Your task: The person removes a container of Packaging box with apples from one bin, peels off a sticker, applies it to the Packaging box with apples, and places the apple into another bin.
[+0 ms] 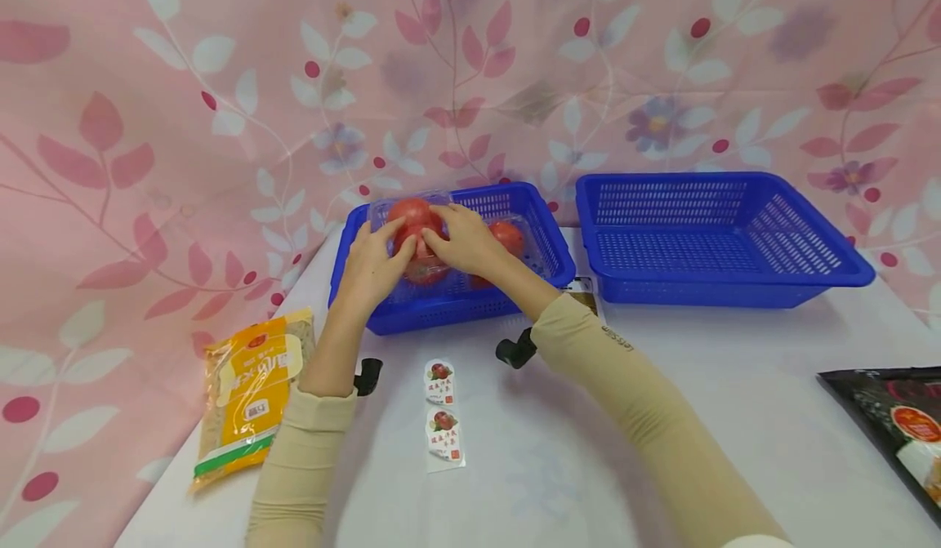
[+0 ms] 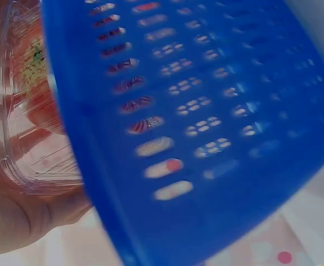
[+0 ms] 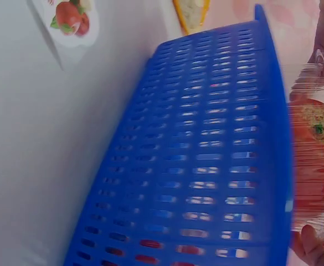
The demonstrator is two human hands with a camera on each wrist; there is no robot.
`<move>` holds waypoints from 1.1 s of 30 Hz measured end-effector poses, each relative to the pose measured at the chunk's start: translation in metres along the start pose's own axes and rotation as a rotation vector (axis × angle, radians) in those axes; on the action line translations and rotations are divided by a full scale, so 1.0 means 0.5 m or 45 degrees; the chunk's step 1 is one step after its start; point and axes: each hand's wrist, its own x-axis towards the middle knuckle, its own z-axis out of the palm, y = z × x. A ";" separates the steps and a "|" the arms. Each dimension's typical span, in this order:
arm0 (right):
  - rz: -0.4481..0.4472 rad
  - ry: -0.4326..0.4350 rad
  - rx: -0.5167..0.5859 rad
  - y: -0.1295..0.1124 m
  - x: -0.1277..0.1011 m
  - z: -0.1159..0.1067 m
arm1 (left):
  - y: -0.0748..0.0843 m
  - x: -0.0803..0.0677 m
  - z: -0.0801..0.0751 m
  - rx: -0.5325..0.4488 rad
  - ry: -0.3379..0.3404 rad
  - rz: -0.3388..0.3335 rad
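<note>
Both hands grip a tomato box over a basket.
At frame centre, the left hand (image 1: 371,266) and right hand (image 1: 463,238) curl around the clear box (image 1: 412,221), held between them inside the blue basket (image 1: 540,242).

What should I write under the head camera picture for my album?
Two hands, left hand and right hand, hold a clear box of tomatoes over a blue basket.

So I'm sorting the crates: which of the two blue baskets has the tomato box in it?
The left blue basket, where both hands hold the clear tomato box over it. The right blue basket shows only bare mesh.
</note>
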 end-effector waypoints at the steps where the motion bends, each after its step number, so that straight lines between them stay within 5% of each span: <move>1: 0.000 0.002 0.003 0.000 -0.003 -0.005 | 0.005 -0.001 -0.001 0.006 -0.004 0.005; 19: -0.078 0.096 0.018 0.003 -0.079 -0.090 | 0.092 -0.051 -0.010 0.037 -0.002 0.125; 33: -0.117 0.182 0.000 0.026 -0.165 -0.137 | 0.153 -0.096 0.023 0.166 0.053 0.271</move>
